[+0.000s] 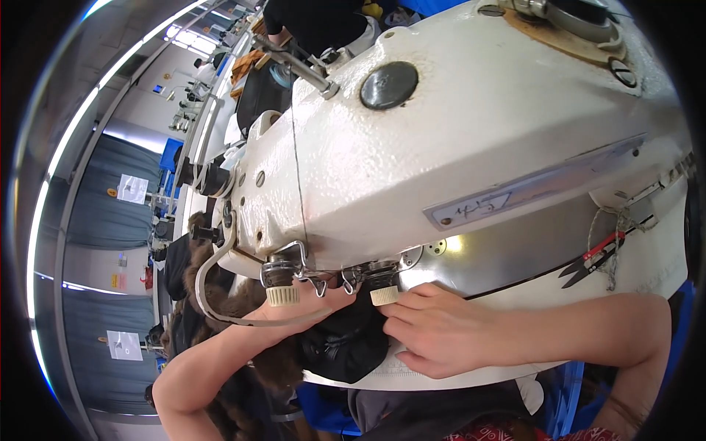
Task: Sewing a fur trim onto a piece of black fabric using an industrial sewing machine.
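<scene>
- In the head view, a white industrial sewing machine slants across the upper right, its needle end low over the person's work; a dark thread runs down its side toward the metal thread guides.
- A piece of black fabric lies below the two cream-coloured tension knobs, between the hands, bunched and wrinkled, its lower part by the near edge of the pale surface.
- The left hand reaches in under the machine head, at the fabric's upper left; the knobs and a curved pale bar partly cover it, so one cannot tell whether it is grasping the cloth.
- The right hand has its fingers curled, fingertips at the fabric's right edge (whether they pinch it or only rest there, one cannot tell).
- Brown fur hangs beside and below the left forearm, left of the black fabric.
- A shiny steel bed plate spreads beyond the right hand; red-handled thread snips lie at its right, blades pointing left.
- Farther off, another person in a black top is at the upper edge, and grey-blue curtains hang at left.
</scene>
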The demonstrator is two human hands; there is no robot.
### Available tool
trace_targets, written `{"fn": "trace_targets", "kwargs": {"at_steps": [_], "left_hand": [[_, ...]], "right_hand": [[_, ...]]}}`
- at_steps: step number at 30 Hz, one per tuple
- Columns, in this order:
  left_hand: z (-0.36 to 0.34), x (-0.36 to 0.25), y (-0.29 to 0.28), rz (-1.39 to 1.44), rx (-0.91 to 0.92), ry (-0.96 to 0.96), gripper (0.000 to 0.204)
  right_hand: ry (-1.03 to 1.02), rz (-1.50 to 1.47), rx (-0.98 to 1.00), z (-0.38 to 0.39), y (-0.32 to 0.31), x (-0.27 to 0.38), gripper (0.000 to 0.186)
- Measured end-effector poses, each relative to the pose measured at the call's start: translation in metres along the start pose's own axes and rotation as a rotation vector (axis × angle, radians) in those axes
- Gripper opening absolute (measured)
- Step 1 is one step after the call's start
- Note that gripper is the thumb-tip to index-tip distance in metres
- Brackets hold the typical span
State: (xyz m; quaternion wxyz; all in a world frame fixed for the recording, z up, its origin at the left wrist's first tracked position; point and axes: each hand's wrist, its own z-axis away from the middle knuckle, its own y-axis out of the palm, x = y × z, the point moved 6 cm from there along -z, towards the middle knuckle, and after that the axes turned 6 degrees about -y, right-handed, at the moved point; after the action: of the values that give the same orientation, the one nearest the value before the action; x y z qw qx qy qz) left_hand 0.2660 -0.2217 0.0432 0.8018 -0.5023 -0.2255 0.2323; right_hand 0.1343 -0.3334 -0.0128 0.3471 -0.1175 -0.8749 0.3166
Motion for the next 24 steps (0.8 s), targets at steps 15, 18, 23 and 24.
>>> {"fn": "trace_targets", "kwargs": {"at_steps": [15,18,23,24], "left_hand": [[-0.002,-0.001,0.016,0.918,0.442,-0.370,0.040],[-0.006,-0.019,0.002,0.804,0.290,-0.336,0.036],[0.000,-0.027,0.000,0.395,-0.157,-0.096,0.031],[0.004,-0.033,0.003,0.297,-0.352,0.047,0.025]], "right_hand": [[0.155,0.436,0.018,-0.038,0.055,0.006,0.041],[0.054,0.477,0.032,-0.020,0.045,0.020,0.035],[-0.093,0.288,0.061,0.014,0.012,0.029,0.029],[0.023,0.222,0.068,0.017,0.000,0.021,0.029]]}}
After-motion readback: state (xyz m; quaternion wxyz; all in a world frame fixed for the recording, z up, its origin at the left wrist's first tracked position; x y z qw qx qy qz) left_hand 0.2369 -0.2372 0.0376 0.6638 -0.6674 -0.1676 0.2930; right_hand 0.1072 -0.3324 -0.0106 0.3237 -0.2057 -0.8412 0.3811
